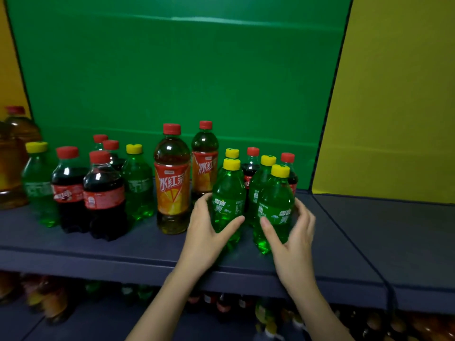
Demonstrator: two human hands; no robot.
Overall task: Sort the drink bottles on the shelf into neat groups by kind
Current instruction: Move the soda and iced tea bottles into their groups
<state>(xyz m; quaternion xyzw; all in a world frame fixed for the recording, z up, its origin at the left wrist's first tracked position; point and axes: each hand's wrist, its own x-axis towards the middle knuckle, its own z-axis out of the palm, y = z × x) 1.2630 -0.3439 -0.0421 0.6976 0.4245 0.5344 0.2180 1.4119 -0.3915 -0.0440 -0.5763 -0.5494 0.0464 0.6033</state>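
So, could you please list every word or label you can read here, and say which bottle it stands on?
"冰红茶": front tea bottle.
"冰红", rest hidden: rear tea bottle.
"雪碧": left green bottle, gripped by the left hand.
"雪碧": right green bottle, gripped by the right hand.
Cola bottles and other green bottles: labels too blurred to read.
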